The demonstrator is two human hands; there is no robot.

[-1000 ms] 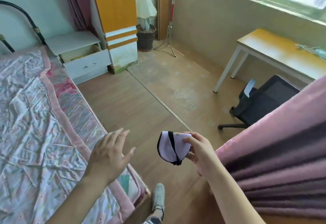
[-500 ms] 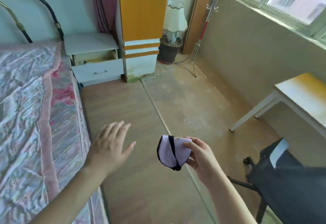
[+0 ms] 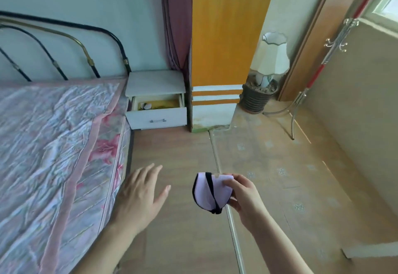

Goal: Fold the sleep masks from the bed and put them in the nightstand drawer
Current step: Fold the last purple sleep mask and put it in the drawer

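Right hand (image 3: 242, 196) pinching folded lilac fabric sleep mask with black strap (image 3: 210, 193); left hand (image 3: 140, 196) spread, holding nothing; white nightstand drawer (image 3: 156, 118) pulled out.

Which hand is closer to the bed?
Left. The left hand hovers open beside the bed edge; the right hand, holding the folded sleep mask, is farther out over the floor.
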